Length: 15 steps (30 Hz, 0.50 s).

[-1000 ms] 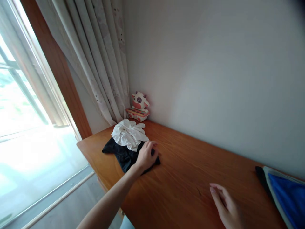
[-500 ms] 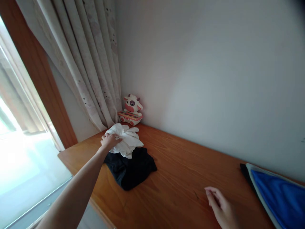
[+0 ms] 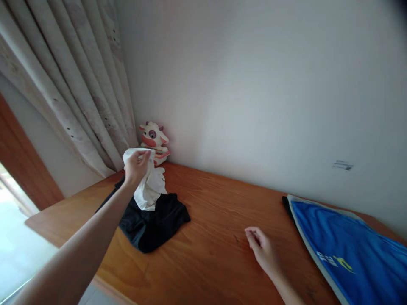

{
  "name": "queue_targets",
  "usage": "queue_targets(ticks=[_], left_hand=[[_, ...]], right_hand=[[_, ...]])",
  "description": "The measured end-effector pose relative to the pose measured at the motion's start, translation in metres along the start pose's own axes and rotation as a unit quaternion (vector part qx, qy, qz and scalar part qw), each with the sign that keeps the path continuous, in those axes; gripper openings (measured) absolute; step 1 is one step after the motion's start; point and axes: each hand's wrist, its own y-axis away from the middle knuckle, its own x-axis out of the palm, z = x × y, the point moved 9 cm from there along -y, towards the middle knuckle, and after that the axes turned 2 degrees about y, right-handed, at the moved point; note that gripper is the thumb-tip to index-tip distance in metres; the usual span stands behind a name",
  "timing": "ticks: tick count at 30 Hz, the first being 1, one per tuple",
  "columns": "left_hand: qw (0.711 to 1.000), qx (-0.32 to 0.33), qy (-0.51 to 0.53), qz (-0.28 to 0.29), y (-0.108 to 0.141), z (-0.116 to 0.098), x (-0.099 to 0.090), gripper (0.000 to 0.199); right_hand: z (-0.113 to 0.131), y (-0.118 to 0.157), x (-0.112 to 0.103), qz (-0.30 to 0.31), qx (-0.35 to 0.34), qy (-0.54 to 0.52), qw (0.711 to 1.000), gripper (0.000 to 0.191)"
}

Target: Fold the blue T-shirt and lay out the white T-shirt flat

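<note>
My left hand [image 3: 137,166] pinches the upper part of a crumpled white garment [image 3: 149,188] and holds it raised. The lower end of the white cloth hangs onto a black garment [image 3: 151,226], which lies bunched on the wooden tabletop [image 3: 203,207]. What kind of garments they are does not show. My right hand [image 3: 260,245] is over the table to the right of the black cloth, its fingers curled together with nothing visible in them.
A toy cow with a keyboard [image 3: 154,137] stands in the corner behind the white cloth. Spread at the right is blue fabric [image 3: 349,245] with a grey border and a yellow mark. A patterned curtain [image 3: 82,84] hangs at the left by the wall [image 3: 241,84].
My left hand has lifted part of the white garment off the black one. The view has turned to the right, showing more of the blue fabric. My right hand keeps its curled shape.
</note>
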Motion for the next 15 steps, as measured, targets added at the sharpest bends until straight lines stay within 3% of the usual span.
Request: queue_targets(ticks=[2,4,6,8,9,11,13,15], left_hand=[[0.997,0.036,0.042,0.055,0.024,-0.054,0.037,0.053],[0.980,0.093,0.114,0.135,0.067,-0.112,0.079,0.044],[0.941,0.169,0.179,0.232,0.130,-0.165,0.122,0.034],[0.873,0.300,0.189,0.334,0.210,-0.208,0.157,0.024],[0.842,0.350,0.178,0.370,0.247,-0.219,0.171,0.022],[0.809,0.375,0.183,0.415,0.301,-0.225,0.192,0.024],[0.796,0.365,0.184,0.447,0.332,-0.221,0.206,0.038],[0.792,0.352,0.182,0.464,0.343,-0.216,0.212,0.049]], right_hand=[[0.001,-0.002,0.001,0.009,-0.002,-0.007,1.000,0.049],[-0.002,-0.007,0.001,0.021,0.008,-0.020,1.000,0.048],[-0.010,-0.014,0.000,0.021,0.037,-0.042,0.998,0.051],[-0.019,-0.022,-0.007,-0.008,0.055,-0.049,0.997,0.053],[-0.021,-0.025,-0.013,-0.031,0.051,-0.040,0.997,0.053],[-0.018,-0.031,-0.022,-0.072,0.023,-0.003,0.997,0.051],[-0.013,-0.034,-0.026,-0.081,0.002,0.025,0.996,0.049],[-0.008,-0.035,-0.024,-0.067,-0.007,0.041,0.997,0.047]])
